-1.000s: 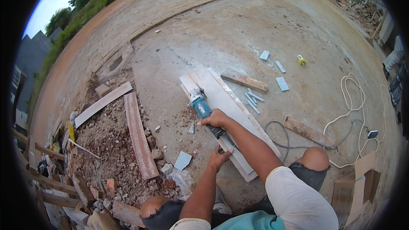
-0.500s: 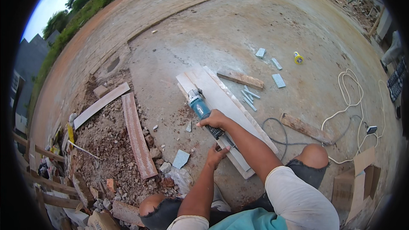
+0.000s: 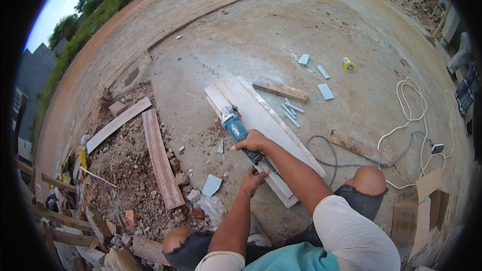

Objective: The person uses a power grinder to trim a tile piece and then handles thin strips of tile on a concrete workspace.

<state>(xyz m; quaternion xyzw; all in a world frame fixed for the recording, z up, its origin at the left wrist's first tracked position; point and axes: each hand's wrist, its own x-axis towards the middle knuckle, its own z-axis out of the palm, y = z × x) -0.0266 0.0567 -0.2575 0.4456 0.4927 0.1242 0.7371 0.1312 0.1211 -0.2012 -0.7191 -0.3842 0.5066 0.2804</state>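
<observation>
The right hand (image 3: 255, 141) holds the blue angle grinder (image 3: 234, 128), its fingers closed around the tool body, and over the last second this hand and the tool appear to have slid slightly back along the pale slabs (image 3: 259, 113) toward the person. The shift is small, so the grinder's head remains on the far part of the slabs, near their left edge, and the work looks little altered by it. The left hand (image 3: 252, 180) keeps its place at the near left edge of the slabs, just behind the grinder's tail; its fingers are curled, but I cannot tell whether they grip the edge or only rest there. The slabs lie lengthwise on the concrete ground in front of the person, at a slant. Beyond their right edge are a wooden block (image 3: 280, 92) and some thin pale-blue strips (image 3: 290, 114), with a grey cord (image 3: 335, 156) looping nearer the right knee. Left of the hands, a long reddish strip (image 3: 161, 160) lies on the rubble (image 3: 120, 160). Everything in view sits a little differently, which seems to come from the head turning.
</observation>
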